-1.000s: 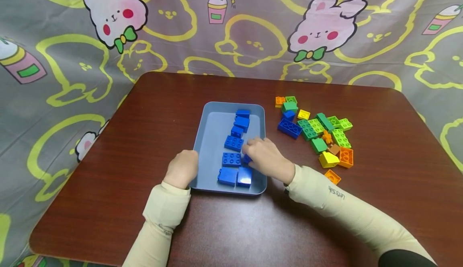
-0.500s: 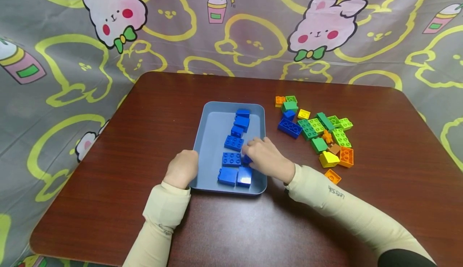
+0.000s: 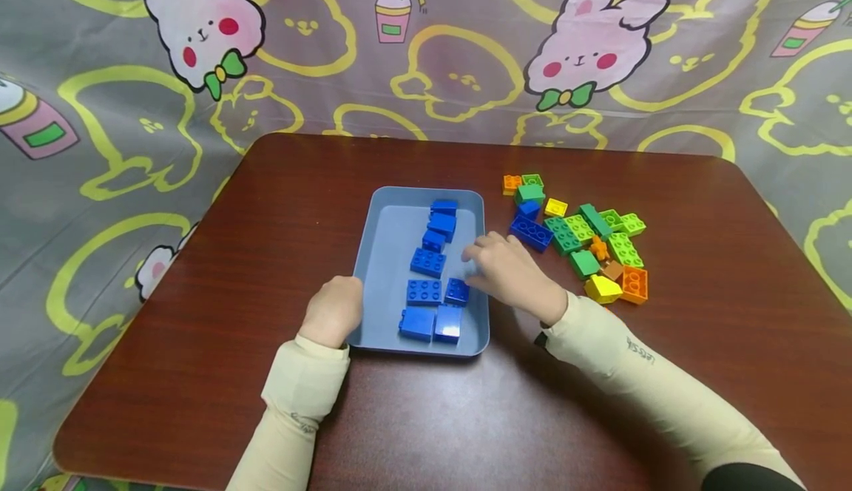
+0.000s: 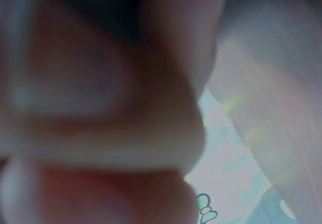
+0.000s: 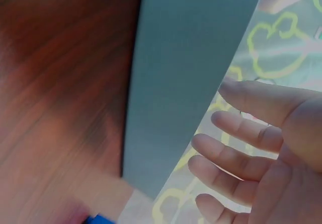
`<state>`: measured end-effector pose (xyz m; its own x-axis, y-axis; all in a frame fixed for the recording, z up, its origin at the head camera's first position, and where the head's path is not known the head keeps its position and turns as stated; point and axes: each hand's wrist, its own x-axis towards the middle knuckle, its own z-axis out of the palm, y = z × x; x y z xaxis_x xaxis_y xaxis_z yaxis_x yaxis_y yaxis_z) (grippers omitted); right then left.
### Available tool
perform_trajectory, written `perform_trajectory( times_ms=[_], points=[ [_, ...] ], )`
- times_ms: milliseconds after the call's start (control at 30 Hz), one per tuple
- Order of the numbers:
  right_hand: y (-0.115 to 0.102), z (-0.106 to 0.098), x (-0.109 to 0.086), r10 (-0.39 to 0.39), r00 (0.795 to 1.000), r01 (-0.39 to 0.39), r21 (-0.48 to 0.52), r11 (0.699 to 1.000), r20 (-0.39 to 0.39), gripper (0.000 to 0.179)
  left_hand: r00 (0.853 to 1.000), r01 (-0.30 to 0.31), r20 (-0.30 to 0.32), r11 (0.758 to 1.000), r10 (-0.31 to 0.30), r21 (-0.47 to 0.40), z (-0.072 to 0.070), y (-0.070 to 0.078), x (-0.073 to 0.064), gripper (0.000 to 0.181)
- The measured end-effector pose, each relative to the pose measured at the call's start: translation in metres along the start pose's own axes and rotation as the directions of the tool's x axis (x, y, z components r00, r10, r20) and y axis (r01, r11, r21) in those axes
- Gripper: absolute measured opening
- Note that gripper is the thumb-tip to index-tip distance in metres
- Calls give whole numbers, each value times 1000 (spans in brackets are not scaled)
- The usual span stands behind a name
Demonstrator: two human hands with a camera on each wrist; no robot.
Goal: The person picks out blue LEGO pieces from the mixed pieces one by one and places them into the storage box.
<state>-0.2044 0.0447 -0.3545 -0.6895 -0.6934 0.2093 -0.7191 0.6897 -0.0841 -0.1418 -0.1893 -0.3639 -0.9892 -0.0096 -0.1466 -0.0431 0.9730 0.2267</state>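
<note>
A blue-grey tray [image 3: 386,269] holds several blue building bricks, most of them in a loose column along its right half. My left hand [image 3: 334,310] grips the tray's left rim, its fingers curled; the left wrist view is filled by those blurred fingers. Over the right rim hovers my right hand [image 3: 509,273], fingers apart and holding nothing. A small blue brick [image 3: 456,291] lies just by its thumb, beside a six-stud blue brick [image 3: 424,292]. In the right wrist view the relaxed fingers [image 5: 226,153] stand beside the tray's outer wall [image 5: 176,83].
Right of the tray lies a spread of loose bricks: a dark blue brick [image 3: 531,232], green ones such as a dark green brick [image 3: 563,235], a yellow brick [image 3: 603,289] and an orange brick [image 3: 634,285]. A patterned cloth [image 3: 333,3] hangs behind the brown table [image 3: 299,202].
My right hand has let go of the small blue brick and moved up and right, leaving it in the tray. The left hand stays on the rim.
</note>
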Motion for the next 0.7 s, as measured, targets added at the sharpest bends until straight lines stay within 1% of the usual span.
perform_trajectory(
  times_ms=[133,233,500,700],
  points=[
    [15,1,-3,31,997,-30,16,999,-66,26,1000,-5,-10,1000,5,6,0,0,0,24],
    [25,1,-6,61,995,-59,27,998,-85,23,1000,-3,-12,1000,3,9,0,0,-1,24],
    [47,4,-12,150,987,-149,19,989,-56,24,1000,-2,-20,1000,2,4,1,1,-1,24],
    [64,9,-17,197,977,-196,15,980,-85,24,1000,-16,-22,1000,16,0,1,0,-1,24]
  ],
)
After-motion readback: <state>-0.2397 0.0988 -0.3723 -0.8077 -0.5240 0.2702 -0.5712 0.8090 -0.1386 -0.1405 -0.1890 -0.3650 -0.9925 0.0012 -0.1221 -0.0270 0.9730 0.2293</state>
